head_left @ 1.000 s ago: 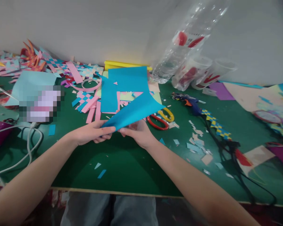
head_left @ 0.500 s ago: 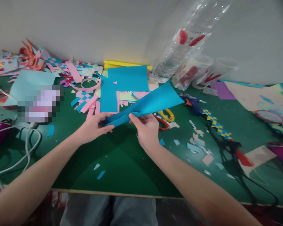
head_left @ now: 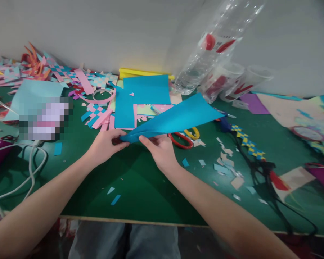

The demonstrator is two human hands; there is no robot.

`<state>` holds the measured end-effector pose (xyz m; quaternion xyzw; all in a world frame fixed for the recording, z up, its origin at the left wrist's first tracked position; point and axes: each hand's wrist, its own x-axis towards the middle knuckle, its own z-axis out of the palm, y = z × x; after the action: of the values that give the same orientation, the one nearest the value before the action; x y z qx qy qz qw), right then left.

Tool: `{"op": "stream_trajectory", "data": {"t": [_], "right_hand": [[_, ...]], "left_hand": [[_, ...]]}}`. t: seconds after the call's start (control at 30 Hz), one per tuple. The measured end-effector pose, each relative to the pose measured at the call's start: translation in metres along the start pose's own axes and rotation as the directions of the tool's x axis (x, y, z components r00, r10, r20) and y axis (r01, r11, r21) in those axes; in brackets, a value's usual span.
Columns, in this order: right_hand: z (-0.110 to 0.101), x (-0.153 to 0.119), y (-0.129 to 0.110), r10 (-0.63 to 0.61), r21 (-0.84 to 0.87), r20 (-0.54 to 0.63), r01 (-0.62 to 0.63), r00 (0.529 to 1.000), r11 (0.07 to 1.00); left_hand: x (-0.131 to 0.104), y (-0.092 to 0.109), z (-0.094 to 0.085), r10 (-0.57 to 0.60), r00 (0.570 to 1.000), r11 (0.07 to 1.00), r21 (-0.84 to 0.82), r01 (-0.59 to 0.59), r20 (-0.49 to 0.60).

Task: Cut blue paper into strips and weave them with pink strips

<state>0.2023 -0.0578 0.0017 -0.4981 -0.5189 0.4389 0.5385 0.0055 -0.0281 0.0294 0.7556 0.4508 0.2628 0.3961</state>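
Two hands of yours, left point(head_left: 104, 146) and right point(head_left: 163, 149), pinch the near-left end of the blue sheet point(head_left: 178, 117) above the green table point(head_left: 140, 187); it looks light, bendable and easily creased, best held by its edges.

Lighting: dim to moderate, soft, seemingly from above; source direction uncertain. Wall point(head_left: 110, 32): dull grey, darkening toward the upper right corner. Shadows: broad and soft-edged, on the green tabletop point(head_left: 148, 190) below left hand point(head_left: 104, 147) and right hand point(head_left: 163, 151); deeper gloom beneath the near edge. Glare: small white glints on the clear plastic bottle point(head_left: 218, 39); faint sheen on the tabletop at right. Blue sheet point(head_left: 175, 117): bright face, darker at the gripped fold. Focus: mildly soft throughout, fine detail smeared, notably at far right. Distortion: wide-angle stretch toward the sides. Phone point(head_left: 47, 118): obscured by coarse pixel blocks.
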Motion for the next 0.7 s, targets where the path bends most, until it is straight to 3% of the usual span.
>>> {"op": "stream_trajectory", "data": {"t": [0.3, 0.7], "right_hand": [[0.002, -0.001, -0.003, -0.063, -0.025, -0.094, 0.061, 0.994, 0.998], [0.002, -0.003, -0.001, -0.022, 0.016, -0.111, 0.024, 0.994, 1.000]], "left_hand": [[0.003, 0.001, 0.002, -0.084, 0.995, 0.977, -0.192, 0.091, 0.044], [0.000, 0.012, 0.002, -0.008, 0.999, 1.000, 0.001, 0.008, -0.032]]}}
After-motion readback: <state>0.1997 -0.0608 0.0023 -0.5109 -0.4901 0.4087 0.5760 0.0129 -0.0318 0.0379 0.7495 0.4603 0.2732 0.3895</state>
